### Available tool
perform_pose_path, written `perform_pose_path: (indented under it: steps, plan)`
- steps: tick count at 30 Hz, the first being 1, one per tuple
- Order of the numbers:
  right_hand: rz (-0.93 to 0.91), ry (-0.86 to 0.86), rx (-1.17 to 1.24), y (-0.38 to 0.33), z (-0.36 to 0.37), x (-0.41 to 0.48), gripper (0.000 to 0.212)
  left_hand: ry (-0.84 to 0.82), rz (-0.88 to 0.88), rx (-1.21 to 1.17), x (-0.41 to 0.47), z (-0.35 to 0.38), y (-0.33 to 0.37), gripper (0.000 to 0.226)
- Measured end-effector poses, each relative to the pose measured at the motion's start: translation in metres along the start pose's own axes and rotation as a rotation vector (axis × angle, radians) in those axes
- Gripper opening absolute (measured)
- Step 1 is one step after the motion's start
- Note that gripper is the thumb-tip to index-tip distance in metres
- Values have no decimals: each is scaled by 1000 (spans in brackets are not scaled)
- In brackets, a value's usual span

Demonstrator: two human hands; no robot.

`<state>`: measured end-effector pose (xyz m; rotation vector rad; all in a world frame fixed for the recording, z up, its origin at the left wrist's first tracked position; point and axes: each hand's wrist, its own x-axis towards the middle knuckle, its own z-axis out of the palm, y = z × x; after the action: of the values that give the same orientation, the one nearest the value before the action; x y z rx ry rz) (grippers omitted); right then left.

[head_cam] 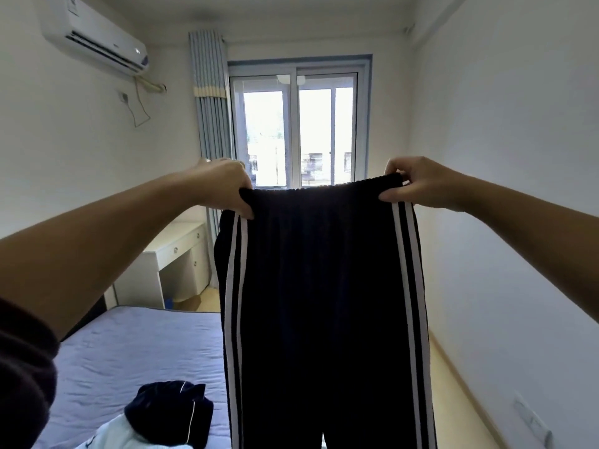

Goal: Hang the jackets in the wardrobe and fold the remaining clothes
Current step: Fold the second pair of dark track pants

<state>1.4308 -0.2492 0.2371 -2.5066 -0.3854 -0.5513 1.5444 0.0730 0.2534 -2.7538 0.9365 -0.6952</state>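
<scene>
A bed (pixel 129 351) with a lilac-blue cover lies well below and to the left of the left fingers (pixel 243 207). Beyond and between the two hands is a bright window (pixel 296 131), its lower edge level with them. A grey-blue striped curtain (pixel 210 102) hangs just left of the window, above the left fingers. An air conditioner (pixel 97 40) is mounted high on the wall, far up and left of them. A white table (pixel 175 254) with drawers stands under the left forearm, past the bed's far end. On the near end of the bed, well below the left fingers, a bunched dark garment (pixel 168 413) with thin white piping lies on a pale blue garment (pixel 113 432).

The trousers (pixel 324 303) hang straight down from both hands, held in the air in front of the window. The left hand (pixel 223 186) grips one waistband corner with its fingers curled round it. The right hand (pixel 418 183) pinches the other corner, its fingers (pixel 393 196) closed on the cloth. The trousers are very dark, with a gathered elastic waistband stretched level between the hands and two white stripes down each side. The legs part near the bottom edge; the hems are out of view.
</scene>
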Motion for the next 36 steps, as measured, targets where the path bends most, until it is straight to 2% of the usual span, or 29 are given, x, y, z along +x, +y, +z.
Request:
perform_pose_path:
  steps: [3, 5, 7, 10, 12, 13, 14, 17, 20, 25, 27, 29, 31, 34, 36]
  plan:
    - [51, -51, 154, 7, 2, -8, 18, -61, 32, -278, -8, 3, -7, 22]
    - [58, -98, 156, 12, 4, -9, 19, -153, 28, -404, -10, 6, -7, 16]
    - [54, -161, 30, 14, 5, -7, 19, -242, 29, -517, -13, 9, -3, 20]
    - [41, -262, -287, 19, 7, -6, 20, -390, 75, -670, -16, 12, 2, 35]
    - [42, -273, -437, 24, 8, -7, 21, -424, 117, -630, -17, 15, 5, 23]
    - [53, -267, -465, 25, 7, -9, 24, -430, 129, -600, -18, 16, 7, 12]
    - [70, -258, -463, 27, 6, -10, 26, -432, 136, -586, -19, 17, 7, 10]
    - [135, -270, -248, 27, 5, -14, 25, -435, 93, -650, -22, 15, 6, 32]
    - [149, -299, -73, 22, 9, -17, 21, -397, 29, -806, -22, 12, 6, 32]
    - [153, -258, 78, 17, 11, -17, 15, -92, -65, -571, -16, 11, 0, 20]
    - [206, -266, 197, 14, 6, -16, 19, -63, -52, -474, -16, 6, -2, 17]
    - [249, -323, 195, 12, 1, -12, 37, -119, -43, -407, -17, 2, -3, 14]
    - [303, -414, 122, 6, -2, -9, 49, -213, -54, -363, -17, 2, -1, 22]
    - [388, -563, 144, 0, -1, -8, 38, -337, -90, -401, -18, 2, 2, 31]
    - [403, -625, 172, 0, 0, -11, 34, -420, -95, -536, -21, 1, 1, 37]
